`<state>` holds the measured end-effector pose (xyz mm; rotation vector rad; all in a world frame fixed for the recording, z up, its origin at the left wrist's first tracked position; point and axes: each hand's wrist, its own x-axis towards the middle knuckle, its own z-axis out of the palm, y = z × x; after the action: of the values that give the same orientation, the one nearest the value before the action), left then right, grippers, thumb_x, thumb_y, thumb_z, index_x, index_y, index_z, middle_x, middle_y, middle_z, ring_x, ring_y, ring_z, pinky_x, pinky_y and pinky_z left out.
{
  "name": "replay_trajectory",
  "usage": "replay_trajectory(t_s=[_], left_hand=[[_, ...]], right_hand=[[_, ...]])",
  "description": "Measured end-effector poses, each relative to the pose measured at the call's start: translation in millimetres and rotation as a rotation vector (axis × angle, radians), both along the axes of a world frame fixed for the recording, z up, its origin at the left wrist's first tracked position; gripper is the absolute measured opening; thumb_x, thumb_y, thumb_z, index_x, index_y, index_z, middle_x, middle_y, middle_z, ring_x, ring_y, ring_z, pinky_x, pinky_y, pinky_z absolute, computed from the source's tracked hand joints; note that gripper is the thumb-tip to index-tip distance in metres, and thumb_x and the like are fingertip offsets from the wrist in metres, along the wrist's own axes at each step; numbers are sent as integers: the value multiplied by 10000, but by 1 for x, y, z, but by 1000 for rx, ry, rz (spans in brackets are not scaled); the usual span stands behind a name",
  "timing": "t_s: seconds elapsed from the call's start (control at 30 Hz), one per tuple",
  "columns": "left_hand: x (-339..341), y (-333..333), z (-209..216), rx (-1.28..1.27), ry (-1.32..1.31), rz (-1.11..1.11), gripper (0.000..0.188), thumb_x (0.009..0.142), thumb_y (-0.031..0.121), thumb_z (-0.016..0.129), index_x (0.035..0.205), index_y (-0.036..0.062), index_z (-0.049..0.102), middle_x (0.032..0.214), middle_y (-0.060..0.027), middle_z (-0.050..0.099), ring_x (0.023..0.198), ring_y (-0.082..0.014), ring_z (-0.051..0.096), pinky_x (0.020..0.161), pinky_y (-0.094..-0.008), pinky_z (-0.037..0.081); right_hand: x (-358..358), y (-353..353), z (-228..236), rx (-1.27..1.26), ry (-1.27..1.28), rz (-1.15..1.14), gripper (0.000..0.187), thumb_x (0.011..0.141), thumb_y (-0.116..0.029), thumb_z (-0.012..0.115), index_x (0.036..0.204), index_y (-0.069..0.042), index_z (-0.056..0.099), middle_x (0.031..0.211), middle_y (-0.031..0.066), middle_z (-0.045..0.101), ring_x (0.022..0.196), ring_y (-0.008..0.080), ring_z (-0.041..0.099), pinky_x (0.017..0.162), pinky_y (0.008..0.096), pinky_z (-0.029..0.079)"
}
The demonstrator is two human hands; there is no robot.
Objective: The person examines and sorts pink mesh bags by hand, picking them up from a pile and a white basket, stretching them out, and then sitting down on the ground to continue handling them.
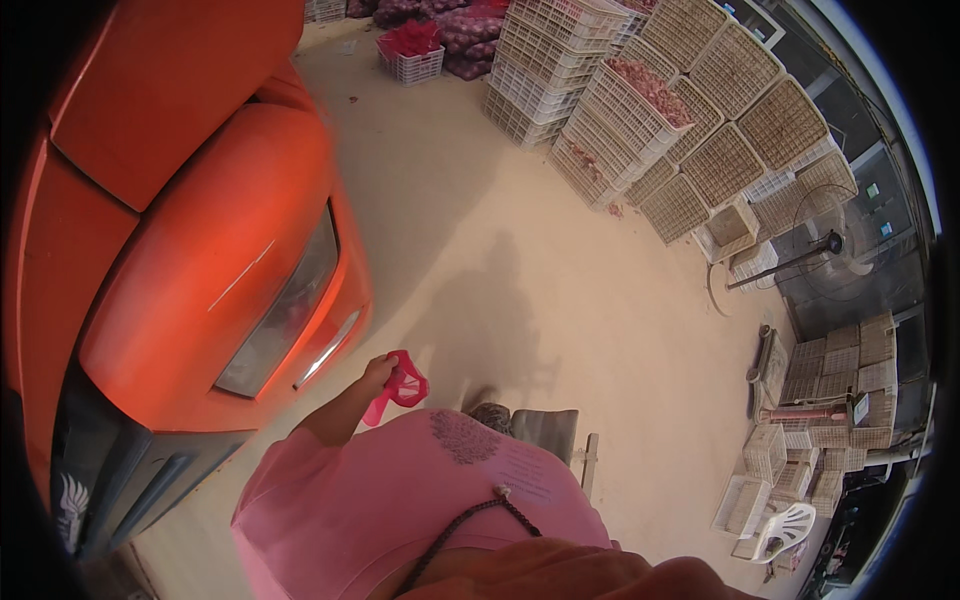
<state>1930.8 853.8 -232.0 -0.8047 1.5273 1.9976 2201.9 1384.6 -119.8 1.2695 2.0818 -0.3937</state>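
My left hand (379, 371) reaches out beside the orange vehicle. Its fingers are closed on a bright pink-red loop of thin material (408, 382), with one end hanging below the hand. The middle of the loop lets the light through, and its exact kind is hard to make out. My right hand does not show anywhere in the picture.
Close on my left stands a large orange vehicle (220, 240) with its headlight. Stacked plastic crates (545, 65) rise ahead, beside purple-red sacks (465, 35). To the right are a pedestal fan (832, 243), a platform scale (768, 370), a white chair (785, 532) and more crates (765, 452).
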Motion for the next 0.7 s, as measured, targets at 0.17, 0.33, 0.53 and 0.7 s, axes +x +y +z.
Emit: replay_trajectory(t_s=[0.17, 0.33, 0.53, 0.7], left_hand=[[-102, 18, -13, -158, 22, 92, 159, 866, 171, 540, 890, 24, 597, 741, -53, 604, 619, -159, 568, 593, -320, 487], [-156, 24, 19, -380, -135, 179, 184, 847, 199, 554, 811, 23, 592, 668, -61, 586, 561, -157, 549, 507, -302, 445], [-248, 35, 16, -390, -51, 378, 189, 854, 196, 551, 783, 25, 591, 635, -54, 582, 550, -151, 545, 510, -304, 442], [-311, 29, -59, -469, -175, 284, 201, 818, 223, 562, 826, 34, 631, 675, -66, 613, 588, -177, 582, 565, -312, 467]], right_hand=[[-203, 45, -29, -37, -7, 180, 504, 670, -284, 692, 1044, 44, 610, 1075, 236, 612, 1031, 340, 594, 866, 400, 497], [-431, 73, -36, -79, -20, 453, 496, 671, -276, 687, 1042, 44, 611, 1075, 236, 612, 1031, 341, 594, 865, 402, 497], [-701, 26, -14, -76, 38, 748, 486, 673, -266, 682, 1040, 44, 611, 1075, 237, 611, 1032, 343, 594, 864, 404, 497], [-874, -51, -8, -88, 68, 854, 478, 675, -257, 677, 1039, 44, 611, 1075, 238, 611, 1032, 344, 593, 863, 406, 497]])
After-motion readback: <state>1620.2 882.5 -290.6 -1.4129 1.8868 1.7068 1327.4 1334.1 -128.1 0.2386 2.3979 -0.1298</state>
